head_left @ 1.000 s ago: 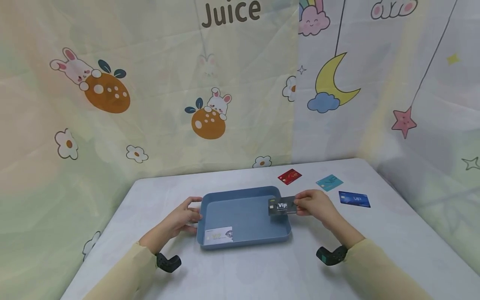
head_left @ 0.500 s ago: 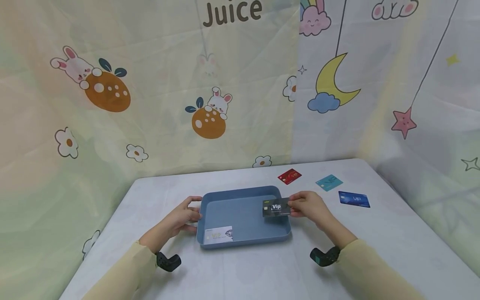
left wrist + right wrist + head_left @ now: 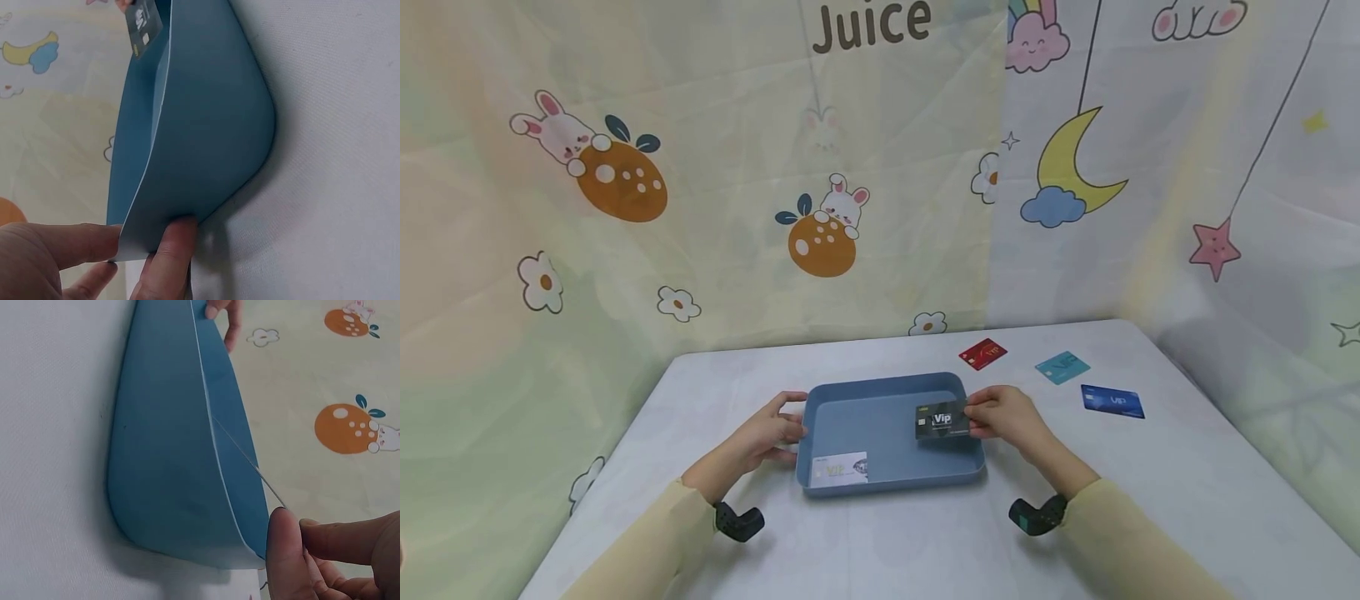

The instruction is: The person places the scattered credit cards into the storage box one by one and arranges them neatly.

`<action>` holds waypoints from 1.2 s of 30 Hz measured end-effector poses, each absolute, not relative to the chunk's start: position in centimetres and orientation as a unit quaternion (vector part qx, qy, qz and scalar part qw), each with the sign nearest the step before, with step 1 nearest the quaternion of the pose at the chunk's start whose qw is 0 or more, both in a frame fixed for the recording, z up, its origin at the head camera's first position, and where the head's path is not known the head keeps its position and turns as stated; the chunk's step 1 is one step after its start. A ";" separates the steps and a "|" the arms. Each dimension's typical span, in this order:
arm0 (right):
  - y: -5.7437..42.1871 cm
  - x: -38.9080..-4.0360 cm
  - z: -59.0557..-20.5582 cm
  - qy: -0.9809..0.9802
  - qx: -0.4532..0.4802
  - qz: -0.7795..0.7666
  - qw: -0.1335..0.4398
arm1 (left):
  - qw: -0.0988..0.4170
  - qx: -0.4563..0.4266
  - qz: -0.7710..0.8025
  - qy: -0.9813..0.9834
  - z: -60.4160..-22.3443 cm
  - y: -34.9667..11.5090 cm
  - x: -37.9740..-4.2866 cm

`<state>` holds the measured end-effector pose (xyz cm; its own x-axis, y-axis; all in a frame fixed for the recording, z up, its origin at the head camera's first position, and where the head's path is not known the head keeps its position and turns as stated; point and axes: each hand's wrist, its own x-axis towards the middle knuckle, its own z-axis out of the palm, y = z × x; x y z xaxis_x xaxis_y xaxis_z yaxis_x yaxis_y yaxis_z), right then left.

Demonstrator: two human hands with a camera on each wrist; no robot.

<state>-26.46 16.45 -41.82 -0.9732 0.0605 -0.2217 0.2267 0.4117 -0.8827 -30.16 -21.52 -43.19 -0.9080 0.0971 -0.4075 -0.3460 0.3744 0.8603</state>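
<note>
1. Head view: one slate-blue, rounded-rectangular, plastic-looking tray (image 3: 865, 417) with a raised rim, set on a white cloth-like tabletop (image 3: 880, 550).
2. One black, rectangular, glossy plastic-looking card (image 3: 934, 420), lettered "Vip", over the right part of the tray's interior. Right wrist view shows it nearly edge-on, slanting inside the rim; I cannot tell whether it touches the floor of the tray.
3. My right hand (image 3: 1006, 415): thumb and fingers clamped together on the card's right end, beside the tray's right rim.
4. My left hand (image 3: 766, 435): fingers apart, resting against the tray's left end. Left wrist view shows one finger at the rim and one digit pressed to the outer wall.
5. One white, rectangular, plastic-looking card (image 3: 838, 469), lettered "VIP", flat in the tray's near left corner.
6. Three rectangular, plastic-looking cards on the tabletop, beyond and to the right of the tray, apart from one another: one red card (image 3: 982, 354), one teal card (image 3: 1062, 367), one blue card (image 3: 1112, 401).
7. Two pale yellow fabric sleeves (image 3: 1138, 542), mine, each with a black device (image 3: 740, 522) at the wrist.
</note>
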 end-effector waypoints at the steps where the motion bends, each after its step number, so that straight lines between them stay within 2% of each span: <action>1: 16.3 -26.5 -41.8 0.837 0.086 -0.535 0.079 | 0.201 -0.078 0.554 0.804 -43.2 -21.5 -30.1; 36: 12.5 -26.9 -42.0 0.828 0.069 -0.550 0.080 | 0.205 -0.075 0.555 0.803 -43.5 -21.9 -30.3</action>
<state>-26.90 12.54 -41.99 -0.9775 0.0262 -0.2091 0.2030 0.3846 -0.9005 -30.31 -21.86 -43.49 -0.9049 0.1069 -0.4120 -0.3477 0.3728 0.8603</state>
